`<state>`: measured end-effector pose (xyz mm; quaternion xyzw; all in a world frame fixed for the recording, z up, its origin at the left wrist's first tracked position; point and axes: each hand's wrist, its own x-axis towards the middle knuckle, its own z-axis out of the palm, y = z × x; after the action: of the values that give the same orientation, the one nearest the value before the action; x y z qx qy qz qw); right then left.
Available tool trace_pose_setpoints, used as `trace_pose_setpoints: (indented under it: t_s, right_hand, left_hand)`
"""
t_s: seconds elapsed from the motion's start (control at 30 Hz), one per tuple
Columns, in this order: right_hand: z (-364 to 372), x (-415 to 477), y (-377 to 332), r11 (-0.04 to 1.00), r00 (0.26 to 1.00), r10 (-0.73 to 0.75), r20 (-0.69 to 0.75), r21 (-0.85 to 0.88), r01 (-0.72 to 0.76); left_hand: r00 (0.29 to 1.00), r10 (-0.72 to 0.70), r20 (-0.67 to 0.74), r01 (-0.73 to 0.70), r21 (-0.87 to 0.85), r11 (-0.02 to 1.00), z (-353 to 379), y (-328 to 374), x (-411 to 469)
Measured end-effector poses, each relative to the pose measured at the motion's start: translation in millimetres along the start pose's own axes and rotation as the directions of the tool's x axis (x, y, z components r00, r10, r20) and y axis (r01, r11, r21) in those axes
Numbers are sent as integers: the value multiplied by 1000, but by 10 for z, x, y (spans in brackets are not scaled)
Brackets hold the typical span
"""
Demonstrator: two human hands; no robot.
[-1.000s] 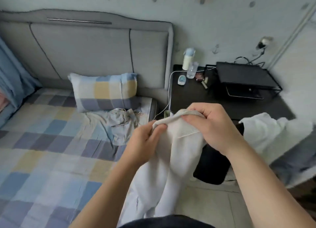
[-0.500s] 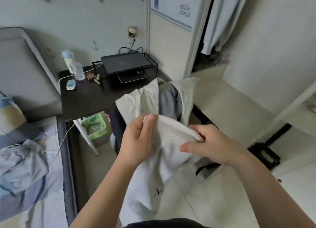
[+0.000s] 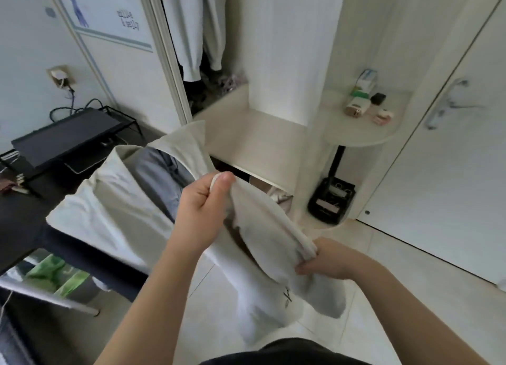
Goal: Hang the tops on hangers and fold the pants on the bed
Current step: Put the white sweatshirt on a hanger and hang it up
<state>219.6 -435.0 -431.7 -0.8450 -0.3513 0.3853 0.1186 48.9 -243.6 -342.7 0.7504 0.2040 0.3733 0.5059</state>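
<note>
Two hands pinch the white garment [image 3: 262, 280]; the left hand [image 3: 201, 210] clamps its hem under the thumb, the right hand [image 3: 324, 259] grips with fingers half hidden by cloth; a clothes pile [image 3: 109, 200] lies behind

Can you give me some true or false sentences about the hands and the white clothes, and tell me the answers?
1. The left hand and the right hand both hold the white garment. True.
2. The white garment lies folded flat. False: it hangs from the hands above the floor.
3. Hanging clothes show inside the open wardrobe. True.
4. The rounded shelf has nothing on it. False: small bottles and boxes stand on it.
5. The right hand holds a hanger. False: it grips only cloth.
</note>
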Motion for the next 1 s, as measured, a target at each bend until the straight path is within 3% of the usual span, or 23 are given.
trace_pose_setpoints:
  t_s: [0.17, 0.43, 0.6, 0.73, 0.9, 1.0]
  right_hand:
    - [-168, -76, 274, 994, 980, -8, -199, 108, 30]
    - [-636, -242, 267, 982, 951, -30, -307, 170, 86]
    - [-726, -345, -159, 895, 930, -158, -331, 351, 276]
    - [-754, -390, -582, 758, 913, -241, -328, 525, 388]
    - [-764, -361, -1008, 603, 886, -267, -378, 652, 460]
    - [-821, -329, -1187, 475, 884, -199, -423, 747, 465]
  left_hand:
    - [997, -70, -27, 71, 36, 997, 41, -121, 143]
    - [971, -152, -185, 168, 72, 983, -307, -210, 402]
    - [927, -302, -220, 324, 69, 944, -236, -291, 443]
    - [940, -309, -144, 319, 52, 946, -80, -323, 272]
    - [949, -298, 102, 298, 14, 954, 144, -269, -6]
    - [949, -244, 198, 263, -76, 962, 204, -219, -169]
